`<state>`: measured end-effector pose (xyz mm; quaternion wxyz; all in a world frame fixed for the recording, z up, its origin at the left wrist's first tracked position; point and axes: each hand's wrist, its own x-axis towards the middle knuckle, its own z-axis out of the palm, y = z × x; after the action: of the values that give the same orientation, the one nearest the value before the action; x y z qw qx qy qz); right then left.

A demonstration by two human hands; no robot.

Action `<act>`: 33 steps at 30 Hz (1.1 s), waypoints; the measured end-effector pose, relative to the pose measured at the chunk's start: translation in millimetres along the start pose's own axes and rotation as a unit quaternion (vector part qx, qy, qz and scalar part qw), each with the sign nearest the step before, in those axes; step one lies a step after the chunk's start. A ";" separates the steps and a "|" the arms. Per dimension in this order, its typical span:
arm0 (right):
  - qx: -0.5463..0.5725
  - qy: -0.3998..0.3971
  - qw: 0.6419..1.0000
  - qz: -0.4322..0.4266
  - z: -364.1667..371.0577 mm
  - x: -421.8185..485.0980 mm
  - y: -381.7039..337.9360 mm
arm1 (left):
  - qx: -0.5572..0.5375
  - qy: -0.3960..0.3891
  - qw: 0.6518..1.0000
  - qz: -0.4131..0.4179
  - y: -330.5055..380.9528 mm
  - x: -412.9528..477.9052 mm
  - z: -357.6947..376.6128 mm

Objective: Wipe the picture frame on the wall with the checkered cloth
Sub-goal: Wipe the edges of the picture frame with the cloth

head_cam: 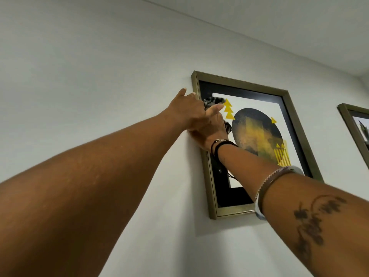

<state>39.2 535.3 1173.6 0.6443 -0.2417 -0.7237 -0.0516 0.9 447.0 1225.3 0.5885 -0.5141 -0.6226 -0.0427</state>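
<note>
The left hand (187,108) is steadying the gold picture frame (207,172) at its upper left edge, fingers extended, gripping nothing. The right hand (209,130) is closed around the bunched checkered cloth (272,100), pressing it against the glass near the top left corner. Recommended: keep pressure light, brace the frame, and work in overlapping strokes downward.

Two picture frames (251,124) on the wall (99,76), the second (353,126) cut off at the right edge. One checkered cloth (273,101). My two hands up: left (187,110), right (211,132). Several bands on my right forearm, count unclear
</note>
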 end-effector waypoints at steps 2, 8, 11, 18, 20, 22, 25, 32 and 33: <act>0.013 0.020 1.000 0.011 5.3 -10.5 -3.8 | -0.008 -0.002 1.000 0.009 -2.8 -0.3 0.4; 0.036 0.084 0.995 0.041 27.4 -81.6 -3.1 | 0.025 -0.008 0.999 -0.021 4.8 -5.0 8.2; 0.047 0.119 0.991 0.045 36.0 -124.2 1.9 | 0.065 0.010 0.998 -0.017 11.1 -7.4 7.1; 0.014 0.059 0.994 -0.086 38.7 -209.1 65.1 | 0.077 -0.017 0.997 -0.013 12.9 -12.8 9.2; 0.001 0.027 0.988 -0.151 31.9 -222.3 94.3 | 0.075 -0.024 0.997 -0.020 14.1 -13.5 9.9; -0.023 0.004 0.974 -0.224 23.2 -226.5 125.0 | 0.062 -0.023 0.997 -0.027 14.5 -13.9 11.6; -0.068 -0.021 0.967 -0.243 10.3 -225.1 170.4 | 0.030 -0.017 0.999 -0.038 14.8 -15.2 15.1; -0.083 -0.023 0.996 0.032 -13.8 -206.6 261.5 | 0.059 -0.024 0.998 -0.025 7.9 -9.5 18.0; -0.082 -0.013 0.994 0.069 -15.1 -200.5 268.9 | 0.066 -0.021 0.997 -0.021 6.4 -9.3 19.3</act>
<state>175.4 708.7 920.5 0.6148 -0.3435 -0.7071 -0.0632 -10.0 457.1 1208.7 0.6070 -0.4617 -0.6468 -0.0035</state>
